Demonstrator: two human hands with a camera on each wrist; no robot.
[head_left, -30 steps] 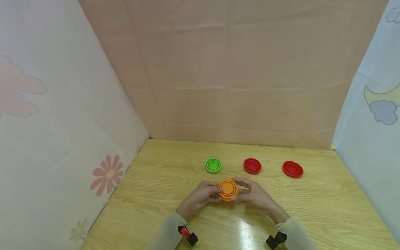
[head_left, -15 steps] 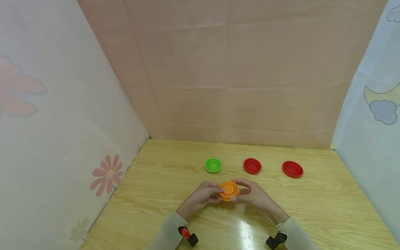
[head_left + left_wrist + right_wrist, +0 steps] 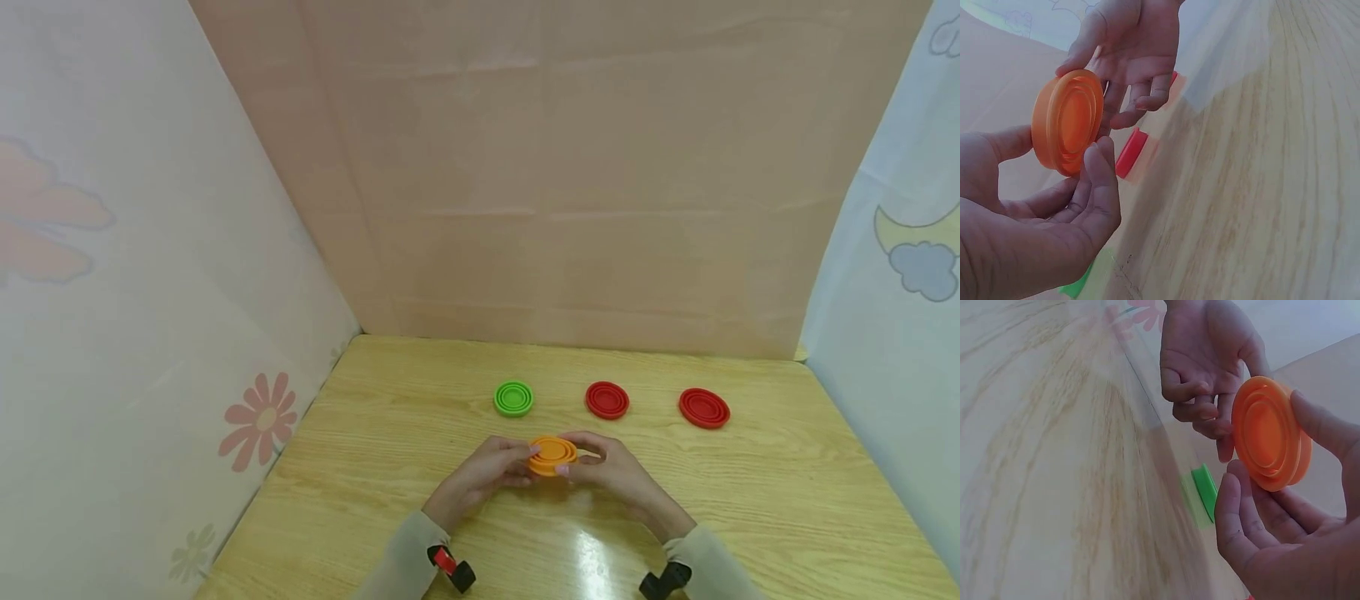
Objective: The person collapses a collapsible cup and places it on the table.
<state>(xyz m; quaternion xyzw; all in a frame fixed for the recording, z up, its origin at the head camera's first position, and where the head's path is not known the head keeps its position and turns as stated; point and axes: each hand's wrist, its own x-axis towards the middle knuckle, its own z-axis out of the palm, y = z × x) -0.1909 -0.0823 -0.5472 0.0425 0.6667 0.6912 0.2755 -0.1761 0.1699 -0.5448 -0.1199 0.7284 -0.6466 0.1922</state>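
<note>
Between both hands, raised off the table, is an orange collapsible cup [image 3: 552, 452], folded flat so its rings nest in one another. My left hand [image 3: 486, 472] pinches its left edge, with the thumb on the upper face. From the right, my right hand [image 3: 617, 473] grips the opposite rim between thumb and fingers. Both wrist views show the orange cup [image 3: 1072, 122] tilted on edge, its ringed underside [image 3: 1265, 428] facing the camera. Beyond the hands lie a green folded cup [image 3: 513, 399] and two red folded cups, one in the middle [image 3: 607, 400] and one at right [image 3: 704, 407].
A light wood-grain table [image 3: 405, 400] carries everything. A brown sheet [image 3: 570, 183] stands along its back edge. Printed pale cloth walls flank it on the left [image 3: 150, 333] and on the right [image 3: 885, 400].
The orange cup has tipped, so its upper face appears flatter and more of its side shows. It has shifted slightly to the right. Both hands keep their hold; the other cups stay put.
</note>
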